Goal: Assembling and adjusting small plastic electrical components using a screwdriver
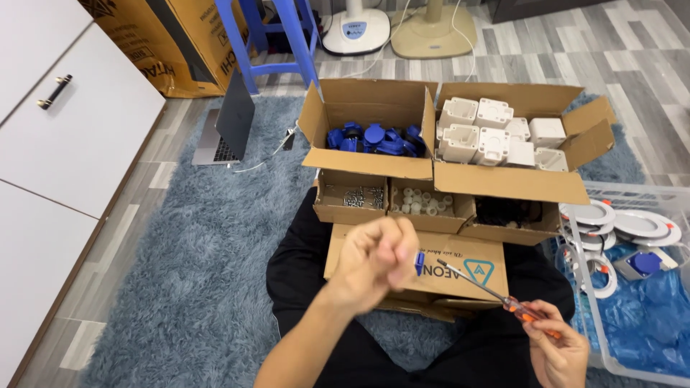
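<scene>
Head view: your left hand (375,260) pinches a small blue plastic part (419,263) over the flat cardboard box (460,269) on your lap; your right hand (557,343) grips an orange-handled screwdriver (496,296), tip near the part.

blue part (419,263), orange-handled screwdriver (503,300)
</scene>
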